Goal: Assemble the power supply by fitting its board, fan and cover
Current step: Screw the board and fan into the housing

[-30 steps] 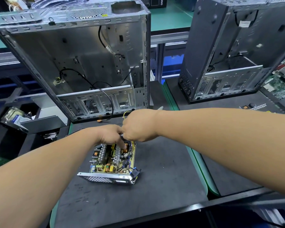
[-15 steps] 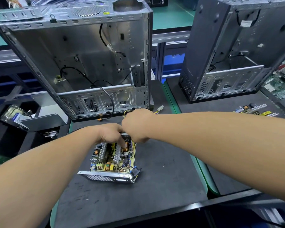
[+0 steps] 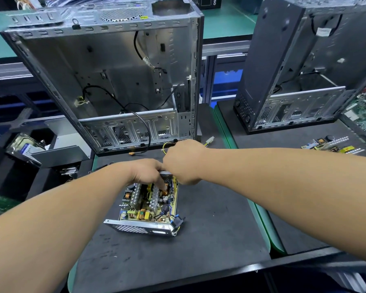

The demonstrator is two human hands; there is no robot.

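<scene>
While both bare forearms reached in over the dark mat (image 3: pixel 209 229), the left hand (image 3: pixel 145 172) lay palm-down across the far end of the open power supply (image 3: pixel 149 206), its fingers bent downward and a fingertip touching the parts beside a copper coil (image 3: pixel 167 188) on the board (image 3: pixel 146 210); whether it pinched anything could not be made out. The right hand (image 3: pixel 183 160) was clenched just beside it at the supply's far right corner, its fingers curled under and hidden, close to yellow wires (image 3: pixel 166 145) and a white connector (image 3: pixel 210 141) that showed beyond its knuckles; what it grasped, if anything, could not be told. One power supply sat near the middle of the mat, uncovered, with its perforated metal wall (image 3: pixel 135 228) facing the camera and one board seated inside. Two hands were at work. Two computer cases stood behind: an open silver case (image 3: pixel 106 81) straight ahead with black cables hanging loose inside, and a dark case (image 3: pixel 304 70) on a second mat to the right. One loose circuit board (image 3: pixel 328 144) lay on that right-hand mat, and part of a green motherboard (image 3: pixel 361 108) showed at the right edge. The mats rested on a green-edged bench (image 3: pixel 260 218), with a green work surface (image 3: pixel 222 22) further back.
</scene>
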